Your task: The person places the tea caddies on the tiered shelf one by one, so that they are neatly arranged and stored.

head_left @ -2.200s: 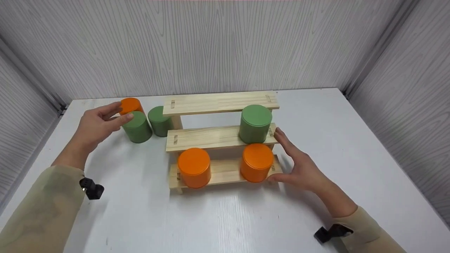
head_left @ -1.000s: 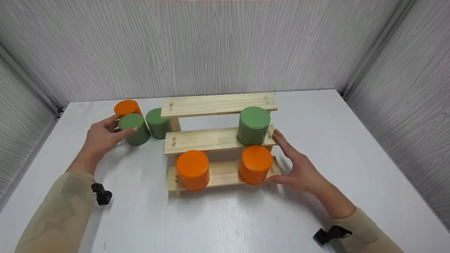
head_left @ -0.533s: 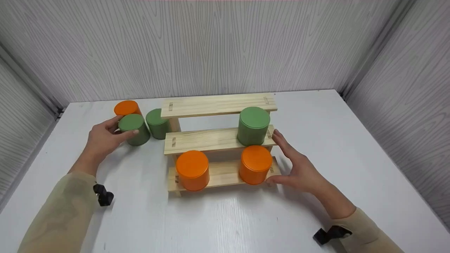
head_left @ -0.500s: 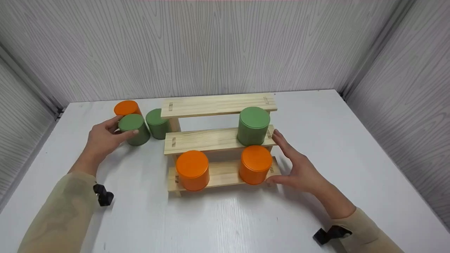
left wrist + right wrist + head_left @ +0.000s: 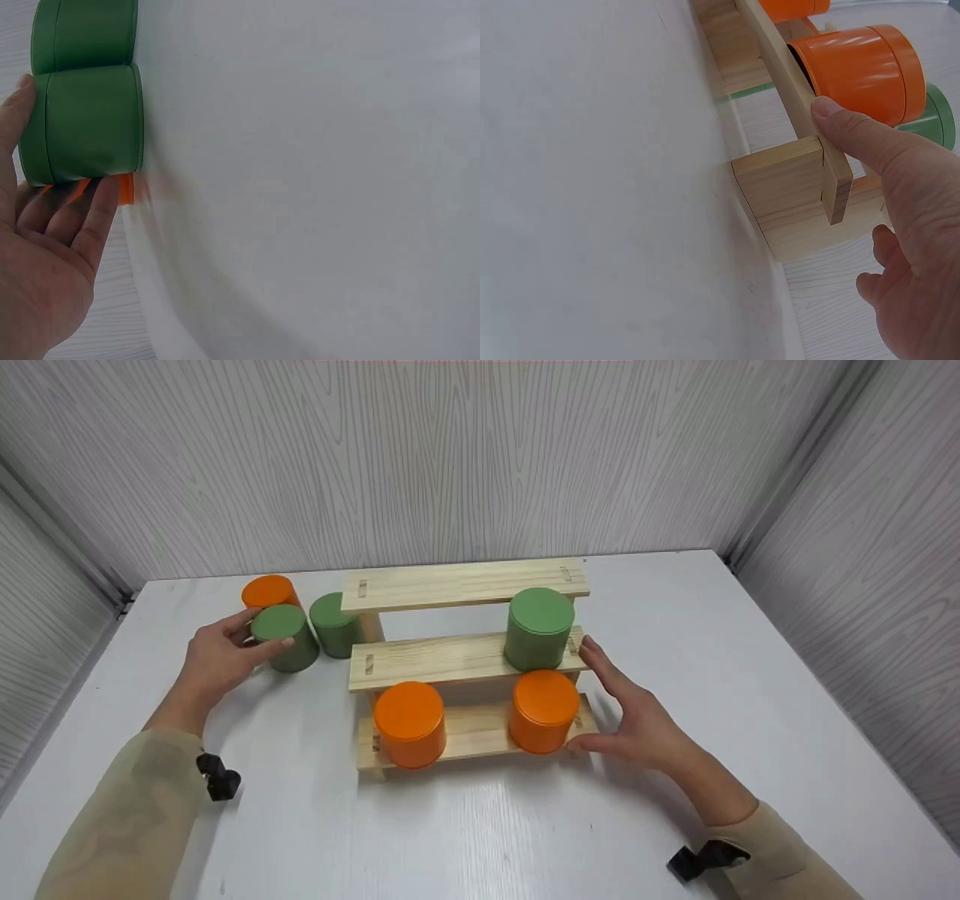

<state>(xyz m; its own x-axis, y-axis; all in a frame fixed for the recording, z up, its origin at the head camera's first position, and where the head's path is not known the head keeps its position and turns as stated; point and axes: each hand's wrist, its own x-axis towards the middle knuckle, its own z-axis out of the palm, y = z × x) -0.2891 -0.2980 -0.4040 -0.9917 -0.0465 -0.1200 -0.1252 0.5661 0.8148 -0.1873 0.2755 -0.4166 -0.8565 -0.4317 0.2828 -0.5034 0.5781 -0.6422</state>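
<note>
My left hand [image 5: 216, 660] grips a green tin [image 5: 289, 639] that stands on the table left of the rack. In the left wrist view its thumb lies at the lid's edge of that green tin [image 5: 94, 124], its fingers along the opposite side. An orange tin [image 5: 268, 591] is just behind it, and a second green tin [image 5: 334, 626] stands to its right. My right hand [image 5: 641, 724] holds the right end of a three-step wooden rack [image 5: 442, 658]. In the right wrist view the thumb [image 5: 851, 127] presses the lowest board's front edge, beside an orange tin [image 5: 862, 75].
On the rack's middle step, at the right, stands a green tin [image 5: 540, 628]. Two orange tins sit on the lowest step, one at the left [image 5: 411, 724] and one at the right. Wood-grain panels [image 5: 465, 457] enclose the white table [image 5: 465, 840] at the back and sides.
My left hand has come down from above the tins and closed round the front green one; over the last half second it stays there. My right hand keeps its place at the rack's end.
</note>
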